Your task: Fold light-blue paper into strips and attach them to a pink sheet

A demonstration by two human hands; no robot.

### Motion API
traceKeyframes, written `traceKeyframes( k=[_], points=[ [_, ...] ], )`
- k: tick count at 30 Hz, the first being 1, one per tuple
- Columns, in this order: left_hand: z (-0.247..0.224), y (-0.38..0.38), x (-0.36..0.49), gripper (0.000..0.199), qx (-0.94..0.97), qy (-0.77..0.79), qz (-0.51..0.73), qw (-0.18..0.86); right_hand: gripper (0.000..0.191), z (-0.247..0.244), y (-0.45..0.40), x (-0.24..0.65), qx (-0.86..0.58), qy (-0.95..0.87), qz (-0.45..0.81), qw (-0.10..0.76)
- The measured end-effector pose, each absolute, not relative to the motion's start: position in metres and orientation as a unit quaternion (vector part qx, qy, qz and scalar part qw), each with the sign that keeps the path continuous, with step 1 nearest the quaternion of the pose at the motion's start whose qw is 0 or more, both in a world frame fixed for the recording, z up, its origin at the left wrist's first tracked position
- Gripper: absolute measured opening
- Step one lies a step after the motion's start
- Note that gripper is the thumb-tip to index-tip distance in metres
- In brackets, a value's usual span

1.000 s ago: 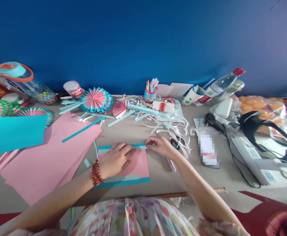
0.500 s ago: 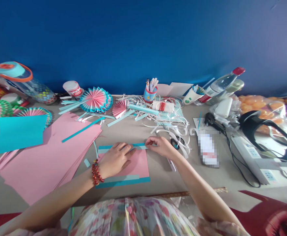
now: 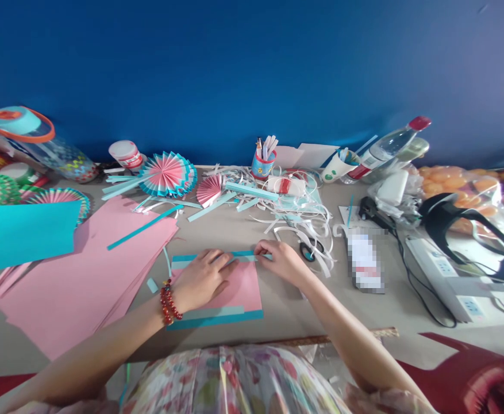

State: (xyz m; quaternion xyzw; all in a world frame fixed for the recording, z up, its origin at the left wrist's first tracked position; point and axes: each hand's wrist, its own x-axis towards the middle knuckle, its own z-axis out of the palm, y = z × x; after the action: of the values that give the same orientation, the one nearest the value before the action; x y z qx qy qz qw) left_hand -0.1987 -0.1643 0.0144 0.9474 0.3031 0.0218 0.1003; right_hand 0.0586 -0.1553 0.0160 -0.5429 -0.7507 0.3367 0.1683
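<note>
A pink sheet of paper (image 3: 245, 287) with blue borders along its far and near edges lies on the table in front of me. My left hand (image 3: 202, 279) rests flat on it, fingers spread toward the far edge. Along that edge runs a pale blue strip (image 3: 247, 259), partly under my left fingers. At the sheet's far right corner, my right hand (image 3: 280, 261) pinches the strip's end between thumb and index finger. A second pale strip (image 3: 221, 311) lies along the near blue border. Scissors (image 3: 311, 250) lie just beyond my right hand, partly under curled white strips.
Large pink sheets (image 3: 92, 276) and a blue sheet (image 3: 34, 234) lie to the left. Pleated paper rosettes (image 3: 168, 175), a pen cup (image 3: 263, 165) and tangled paper strips (image 3: 295, 213) line the back. On the right are a phone (image 3: 366, 261), power strip (image 3: 445, 282) and bottle (image 3: 389, 149).
My right hand has shifted very slightly and its fingers look more curled at the strip's end. My left hand stays in place on the sheet.
</note>
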Motion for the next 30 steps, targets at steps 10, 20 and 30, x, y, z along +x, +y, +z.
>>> traceKeyframes(
  k=[10,20,30],
  points=[
    [0.014,-0.165,-0.199,0.043,0.953,0.293,0.014,0.071,0.015,0.011,-0.158,0.059,-0.551,-0.76,0.304,0.162],
    [0.007,-0.159,-0.201,0.046,0.966,0.255,0.013,0.046,0.027,0.024,-0.177,0.049,-0.553,-0.823,0.085,0.095],
    [0.007,-0.16,-0.203,0.046,0.964,0.256,0.039,0.067,0.031,0.011,-0.205,0.064,-0.536,-0.837,0.048,0.1]
  ],
)
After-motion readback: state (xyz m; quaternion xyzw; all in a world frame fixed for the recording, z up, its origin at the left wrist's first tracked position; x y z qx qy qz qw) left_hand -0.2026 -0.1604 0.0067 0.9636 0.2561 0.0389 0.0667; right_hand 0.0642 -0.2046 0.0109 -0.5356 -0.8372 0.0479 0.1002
